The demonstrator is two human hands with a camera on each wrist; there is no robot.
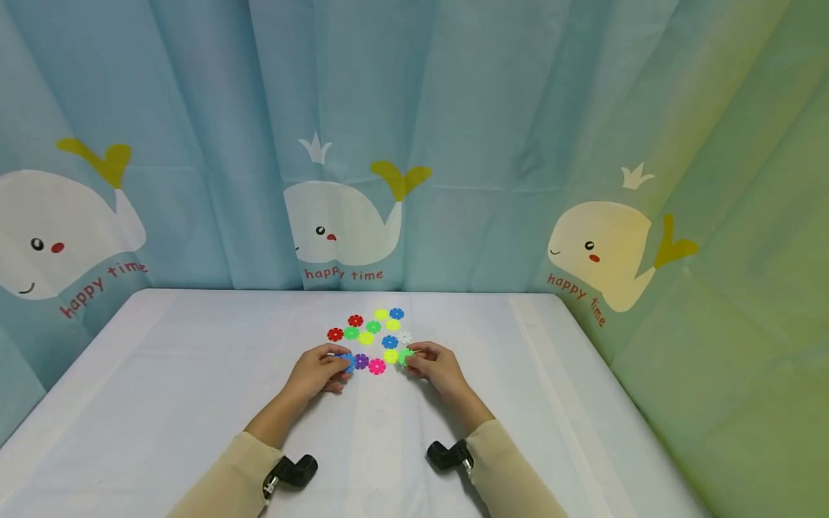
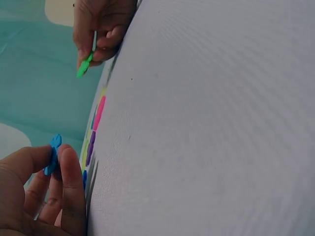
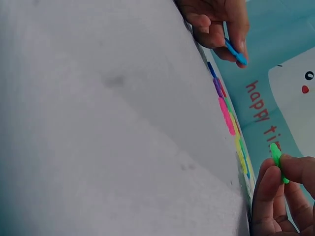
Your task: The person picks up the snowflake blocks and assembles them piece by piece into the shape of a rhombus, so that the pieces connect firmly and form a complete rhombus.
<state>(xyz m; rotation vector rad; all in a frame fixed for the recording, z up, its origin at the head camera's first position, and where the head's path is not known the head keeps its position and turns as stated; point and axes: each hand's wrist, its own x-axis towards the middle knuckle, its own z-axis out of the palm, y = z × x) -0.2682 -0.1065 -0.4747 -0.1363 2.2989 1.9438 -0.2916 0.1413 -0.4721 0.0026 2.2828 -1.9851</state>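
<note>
Between thumb and fingers, my left hand (image 1: 315,372) pinches a light blue flower-shaped disc (image 2: 53,155), raised off the table. My right hand (image 1: 442,368) pinches a green notched disc (image 3: 278,163) in the same way, a short distance to the right. Lying between the hands are a purple disc (image 1: 360,362), a pink disc (image 1: 377,367) and a yellow disc (image 1: 391,356). A darker blue disc (image 2: 84,179) lies under the left hand, mostly hidden in the head view.
Behind the hands, more discs lie flat: red (image 1: 355,321), green (image 1: 373,326), yellow (image 1: 365,338), blue (image 1: 390,342) and white (image 1: 404,337). They rest on a white-covered table (image 1: 162,403). A whale-print curtain (image 1: 479,180) hangs along its back and right side.
</note>
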